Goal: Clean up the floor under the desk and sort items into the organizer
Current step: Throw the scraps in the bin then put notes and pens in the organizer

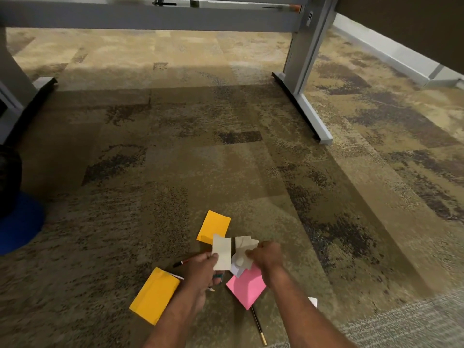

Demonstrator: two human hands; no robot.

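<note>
Above the carpet (226, 159), left hand (200, 266) and right hand (267, 254) pinch paper scraps (222, 252).

We record one legible mark: the letter R, in black, on a small white sticker (310, 17) fixed near the top of the grey desk leg (305, 54) at one o'clock.
</note>
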